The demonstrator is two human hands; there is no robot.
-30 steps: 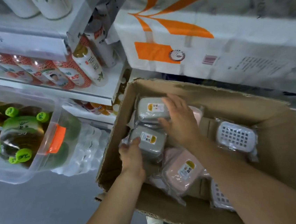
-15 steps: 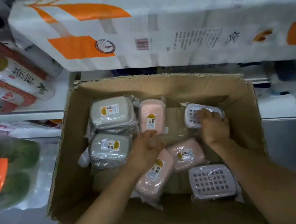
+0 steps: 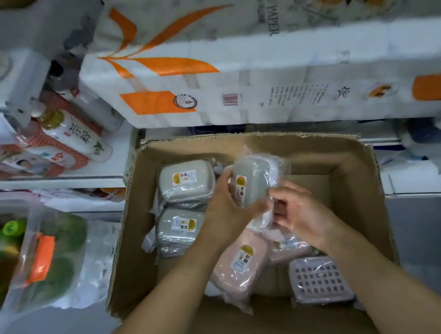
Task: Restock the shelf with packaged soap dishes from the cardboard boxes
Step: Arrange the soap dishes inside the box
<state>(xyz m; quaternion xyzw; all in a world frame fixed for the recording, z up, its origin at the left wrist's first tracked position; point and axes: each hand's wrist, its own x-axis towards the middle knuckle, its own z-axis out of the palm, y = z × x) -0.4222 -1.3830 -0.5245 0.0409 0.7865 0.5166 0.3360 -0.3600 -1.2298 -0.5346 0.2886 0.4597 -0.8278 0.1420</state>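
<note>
Reaching down from the near edge, both forearms stretch over an open cardboard box (image 3: pixel 350 164) that sits on the floor against the shelves. Inside, near the front, a pink wrapped soap dish (image 3: pixel 240 267) lies tilted on the bottom, with a white grid-topped soap dish (image 3: pixel 320 280) just beside it toward the right wall. Along the left wall two grey dishes (image 3: pixel 180 228) lie one behind the other, each in clear plastic with a sticker. Above the middle of the box the left hand (image 3: pixel 226 203) grips a grey packaged soap dish (image 3: pixel 253 181), fingers curled round its left side, lifted clear of the others. The right hand (image 3: pixel 302 210) pinches the loose wrapping at that dish's lower right end. Beyond the box, a large white and orange pack of paper rolls (image 3: pixel 222 85) lies on the shelf. Bottles (image 3: pixel 73 132) lie on a shelf at far left.
</note>
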